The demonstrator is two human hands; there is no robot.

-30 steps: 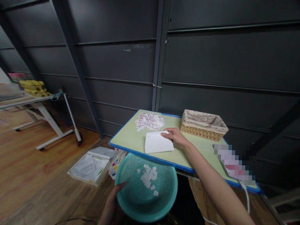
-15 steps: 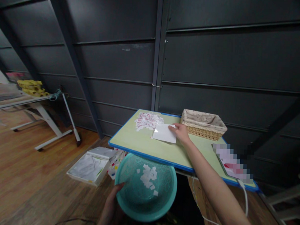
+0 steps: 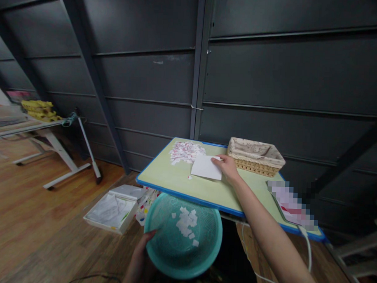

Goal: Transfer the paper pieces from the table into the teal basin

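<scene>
My left hand (image 3: 144,248) grips the left rim of a teal plastic colander (image 3: 214,241), held just below the table's front edge. Several small white paper pieces (image 3: 185,222) lie in it. Above the table, my right hand (image 3: 227,167) pinches the right side of a flat white sheet (image 3: 206,167), which looks like stiff paper or card. Left of the sheet spreads a heap of white and pink paper scraps (image 3: 183,151), partly behind its edge. One tiny scrap (image 3: 189,177) lies apart, near the sheet's lower left corner.
The pale green table (image 3: 162,180) has a blue edge. A lined wicker basket (image 3: 257,163) stands at its back right, and a pixelated flat device (image 3: 289,205) with a white cable lies at right. An opened white box (image 3: 112,211) sits on the floor at left. A dark panelled wall rises behind.
The white sheet has shifted slightly left and its tilt has changed a little. The tiny scrap by its lower left corner shows more plainly. My left hand and the colander stay put.
</scene>
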